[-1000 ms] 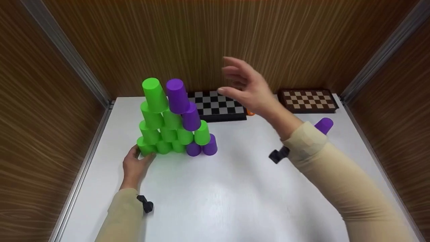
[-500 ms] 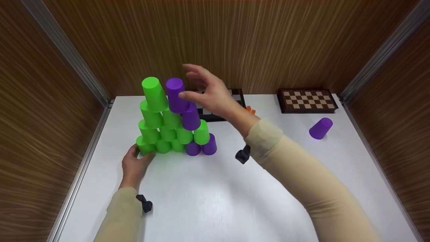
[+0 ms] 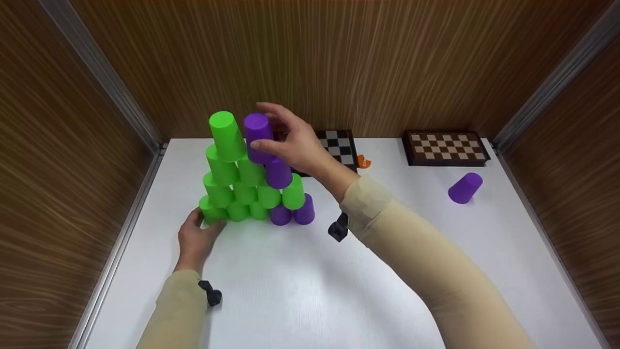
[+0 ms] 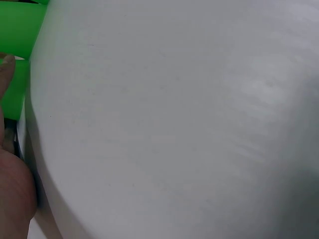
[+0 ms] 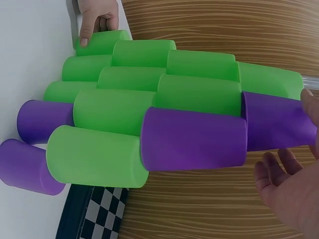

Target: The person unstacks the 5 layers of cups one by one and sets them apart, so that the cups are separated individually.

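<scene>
A wall of upside-down cups, green and purple, stands stacked in rows on the white table. At its bottom left, my left hand (image 3: 196, 240) grips the end green cup (image 3: 211, 212), thumb in front and fingers round the far side. My right hand (image 3: 298, 145) is at the top row, around the upper purple cup (image 3: 256, 127). Its thumb (image 5: 310, 105) overlaps that cup near its closed end, while its fingers (image 5: 274, 172) are curved loosely and appear apart from it. Left of this cup stands the top green cup (image 3: 225, 135); below is another purple cup (image 3: 278, 173).
A lone purple cup (image 3: 465, 188) stands on the right of the table (image 3: 300, 291). A black-and-grey chessboard (image 3: 339, 148) lies behind the stack, with a small orange object (image 3: 364, 162) beside it. A brown chessboard (image 3: 445, 147) lies at the back right, before the wooden wall.
My right hand has moved left and slightly down from above the table's middle to the upper purple cup. The left hand stays on its green cup, and the stack keeps its shape.
</scene>
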A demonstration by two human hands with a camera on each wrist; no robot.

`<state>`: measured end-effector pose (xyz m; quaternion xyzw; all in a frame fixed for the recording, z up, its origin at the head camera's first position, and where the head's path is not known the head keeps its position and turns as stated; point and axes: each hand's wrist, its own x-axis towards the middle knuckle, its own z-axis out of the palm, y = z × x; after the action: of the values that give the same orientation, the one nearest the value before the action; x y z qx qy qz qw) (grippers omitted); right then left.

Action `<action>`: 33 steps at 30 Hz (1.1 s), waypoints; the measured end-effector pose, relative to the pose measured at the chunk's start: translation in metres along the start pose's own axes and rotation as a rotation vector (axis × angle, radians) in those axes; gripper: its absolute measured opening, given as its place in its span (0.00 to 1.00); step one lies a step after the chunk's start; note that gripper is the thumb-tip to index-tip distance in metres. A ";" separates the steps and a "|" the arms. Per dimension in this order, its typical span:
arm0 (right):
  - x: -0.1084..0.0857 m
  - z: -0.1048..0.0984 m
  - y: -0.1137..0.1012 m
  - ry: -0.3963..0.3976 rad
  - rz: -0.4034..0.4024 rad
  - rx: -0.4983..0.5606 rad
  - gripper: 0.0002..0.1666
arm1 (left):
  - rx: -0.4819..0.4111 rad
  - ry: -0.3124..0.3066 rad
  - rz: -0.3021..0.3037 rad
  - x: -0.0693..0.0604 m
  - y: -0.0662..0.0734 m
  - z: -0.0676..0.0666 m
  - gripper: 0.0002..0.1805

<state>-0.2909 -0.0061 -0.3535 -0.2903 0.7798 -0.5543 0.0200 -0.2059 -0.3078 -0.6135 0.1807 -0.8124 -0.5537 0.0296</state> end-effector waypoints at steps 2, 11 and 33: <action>0.000 0.001 0.001 0.001 0.008 0.002 0.45 | 0.004 0.001 0.001 0.001 0.000 0.000 0.47; 0.000 0.003 0.007 0.003 0.005 0.038 0.45 | 0.019 -0.005 -0.001 0.001 0.001 -0.002 0.48; -0.020 -0.048 0.015 0.082 -0.030 0.053 0.40 | 0.041 0.013 0.022 0.003 -0.002 0.001 0.47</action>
<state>-0.2974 0.0474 -0.3540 -0.2783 0.7606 -0.5864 -0.0128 -0.2088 -0.3086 -0.6167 0.1759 -0.8253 -0.5353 0.0375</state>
